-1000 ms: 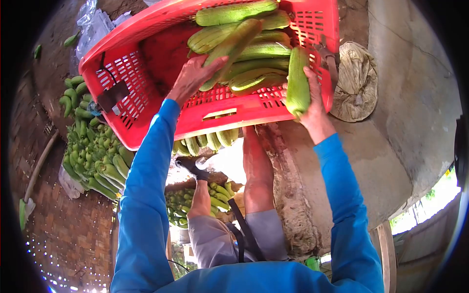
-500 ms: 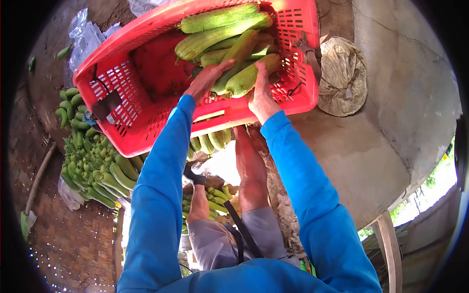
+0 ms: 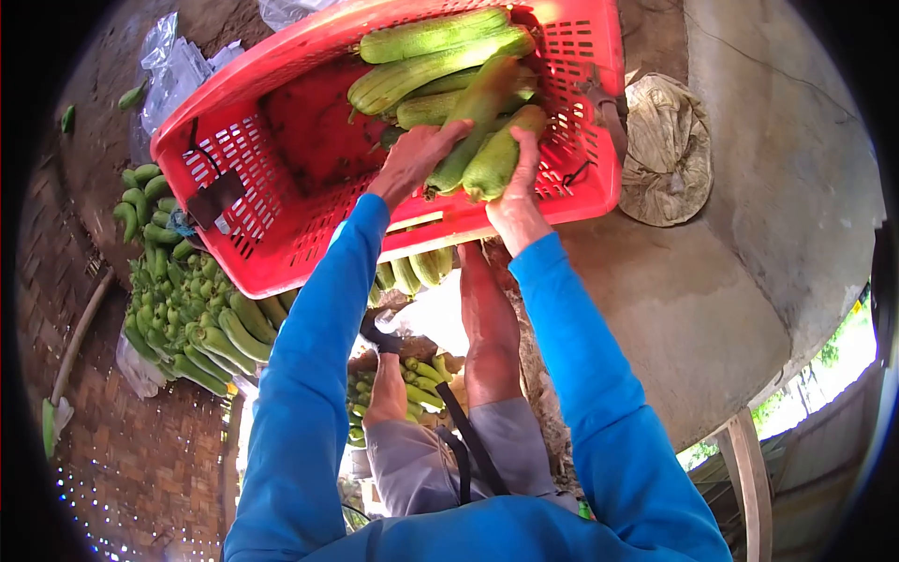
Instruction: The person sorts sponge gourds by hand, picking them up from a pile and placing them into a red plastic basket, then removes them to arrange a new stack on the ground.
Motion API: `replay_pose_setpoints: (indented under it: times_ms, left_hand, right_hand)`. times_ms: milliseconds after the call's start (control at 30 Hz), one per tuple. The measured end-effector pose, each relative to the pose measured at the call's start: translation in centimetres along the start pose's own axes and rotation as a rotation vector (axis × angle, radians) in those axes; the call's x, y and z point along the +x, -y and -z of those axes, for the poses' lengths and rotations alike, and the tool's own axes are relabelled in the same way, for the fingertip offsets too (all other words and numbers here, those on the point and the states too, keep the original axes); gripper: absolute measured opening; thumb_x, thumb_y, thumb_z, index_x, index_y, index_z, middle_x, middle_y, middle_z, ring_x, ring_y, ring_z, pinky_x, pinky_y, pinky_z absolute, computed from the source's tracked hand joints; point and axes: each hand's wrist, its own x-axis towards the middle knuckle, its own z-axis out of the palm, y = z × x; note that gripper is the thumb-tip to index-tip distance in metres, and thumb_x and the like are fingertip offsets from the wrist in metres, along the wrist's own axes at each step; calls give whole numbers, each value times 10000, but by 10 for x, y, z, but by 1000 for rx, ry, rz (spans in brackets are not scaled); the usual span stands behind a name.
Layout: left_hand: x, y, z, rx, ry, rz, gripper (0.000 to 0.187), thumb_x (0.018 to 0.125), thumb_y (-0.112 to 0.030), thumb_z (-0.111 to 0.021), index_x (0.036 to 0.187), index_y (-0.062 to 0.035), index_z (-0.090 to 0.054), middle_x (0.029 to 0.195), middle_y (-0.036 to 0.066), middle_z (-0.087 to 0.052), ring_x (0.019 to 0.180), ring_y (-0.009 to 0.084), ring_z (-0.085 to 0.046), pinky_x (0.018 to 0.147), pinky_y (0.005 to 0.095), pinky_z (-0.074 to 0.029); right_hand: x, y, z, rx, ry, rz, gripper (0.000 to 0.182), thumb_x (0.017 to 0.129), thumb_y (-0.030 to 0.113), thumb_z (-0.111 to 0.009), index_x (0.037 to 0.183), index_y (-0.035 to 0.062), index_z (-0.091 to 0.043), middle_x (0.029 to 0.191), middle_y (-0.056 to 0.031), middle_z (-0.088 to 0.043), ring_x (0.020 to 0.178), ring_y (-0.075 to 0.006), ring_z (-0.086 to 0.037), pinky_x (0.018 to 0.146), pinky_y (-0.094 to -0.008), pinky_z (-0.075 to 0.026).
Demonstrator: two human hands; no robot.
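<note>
A red plastic basket (image 3: 318,225) with slotted sides lies across the top of the view. Long green gourds (image 3: 440,75) are piled in its right part. My left hand (image 3: 417,161) is closed on the left side of one long gourd (image 3: 478,117), thumb on its upper surface. On the right, my right hand (image 3: 521,192) grips a second, lighter gourd (image 3: 503,159), with the thumb near its upper end. These two gourds lie side by side between my hands, over the basket's near side. My fingers beneath them are hidden.
A heap of green gourds (image 3: 225,332) lies at the left, beside woven matting (image 3: 140,450). Clear plastic bags (image 3: 173,70) lie at the upper left. A pale sack (image 3: 665,155) sits right of the basket on concrete (image 3: 777,187). More gourds (image 3: 412,272) show below the basket.
The two gourds between my hands have tilted more upright and shifted slightly right with my hands. The basket and surroundings appear a little further right in view.
</note>
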Motion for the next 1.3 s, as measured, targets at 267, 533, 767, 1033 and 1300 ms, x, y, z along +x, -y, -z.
replay_pose_setpoints:
  times_ms: [267,533,767,1033,1300]
  left_hand:
    - [-53,-45,-2,110,17,-166,594,925,-562,-490,932,8,-657,686,212,-575,640,326,-541,668,482,-404]
    - [-170,-45,9,-657,40,-14,596,955,-501,-548,1221,31,-569,1144,111,-561,1045,196,-563,948,335,-449]
    - [-273,47,37,-828,-51,-8,551,950,-428,-574,1169,77,-543,1093,196,-625,984,218,-617,844,351,-498]
    - [-442,93,72,28,-552,-318,472,846,-417,-690,1008,27,-694,918,241,-550,862,375,-555,766,478,-451]
    - [-546,122,59,-179,-804,-256,467,836,-429,-696,979,15,-718,817,200,-592,764,378,-616,719,480,-486]
  right_hand:
    - [-46,16,0,193,133,1,474,813,429,-674,1121,80,-583,1025,-72,-630,956,-238,-628,867,-390,-528]
    - [-108,26,-16,44,369,-48,526,855,423,-619,1198,26,-580,1046,-122,-661,931,-249,-666,839,-385,-553]
    - [-187,-49,-24,-179,492,-77,532,877,402,-571,1205,-17,-578,1067,-147,-666,947,-266,-663,817,-378,-552]
    - [-275,-167,-12,-143,690,-283,540,862,458,-555,1164,15,-621,1037,-115,-694,905,-237,-666,783,-347,-557]
    - [-319,-205,-6,-686,644,-287,528,911,465,-549,1205,30,-611,1098,-100,-659,1005,-224,-638,878,-346,-527]
